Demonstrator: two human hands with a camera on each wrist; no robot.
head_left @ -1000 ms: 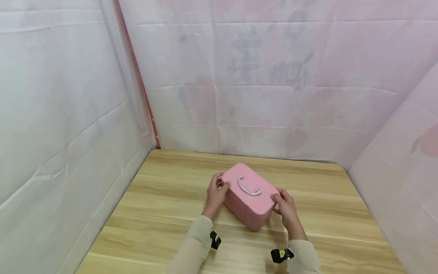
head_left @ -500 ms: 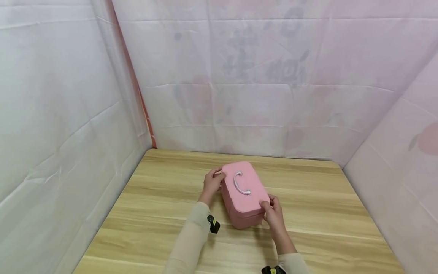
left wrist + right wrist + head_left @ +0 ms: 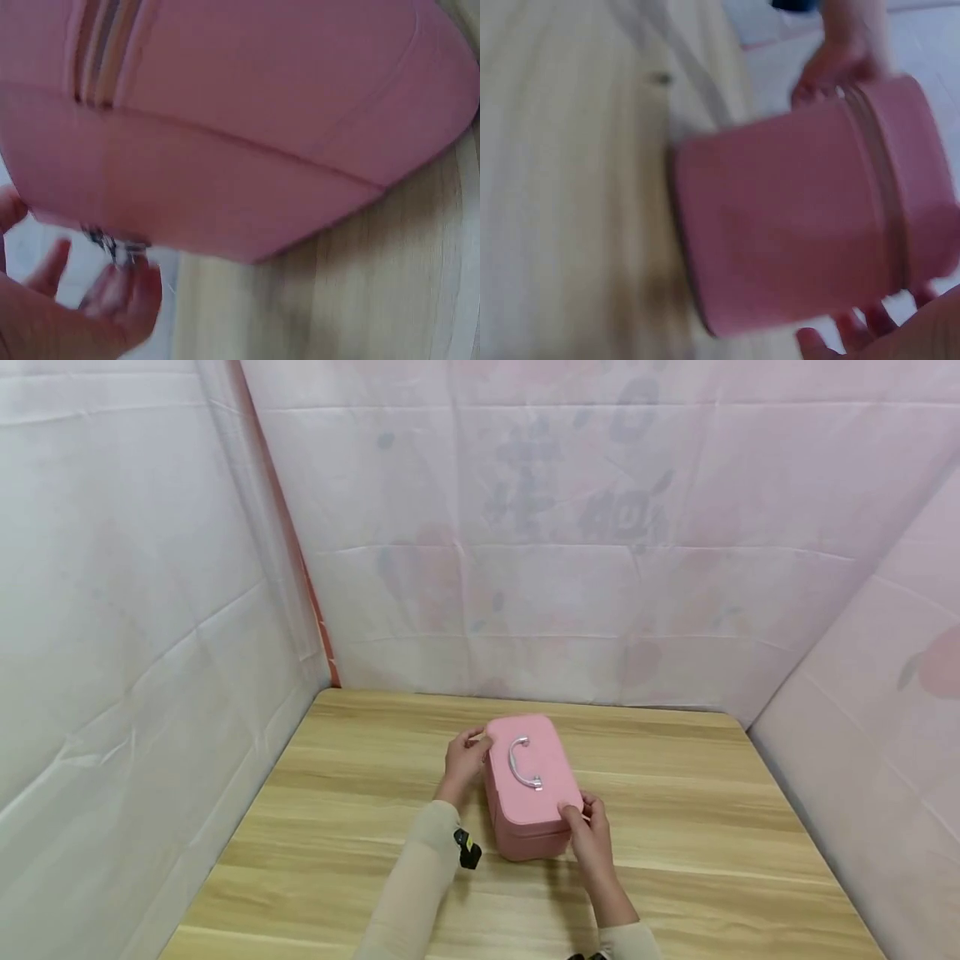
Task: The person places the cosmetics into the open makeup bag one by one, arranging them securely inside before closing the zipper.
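Observation:
A pink case (image 3: 553, 760) with rounded corners and a silver handle (image 3: 517, 768) on its lid sits upright on the wooden table. My left hand (image 3: 463, 762) holds its far left corner, thumb at the lid's edge. In the left wrist view, those curled fingers are at small metal hardware (image 3: 116, 246) on the case's side. At the near right corner, my right hand (image 3: 591, 837) grips the case with the thumb on the lid and the fingers down the side. The right wrist view shows a zipper band (image 3: 881, 187) below the lid, which looks closed.
The wooden table top (image 3: 690, 810) extends around the case on all sides. White and pink printed cloth (image 3: 555, 610) hangs behind it and along both sides. A black wrist camera (image 3: 468, 850) sits on the left sleeve.
The case has turned clockwise as seen from above, its right end swinging toward me and left. My right hand moved with that end; my left hand stayed at the far left corner.

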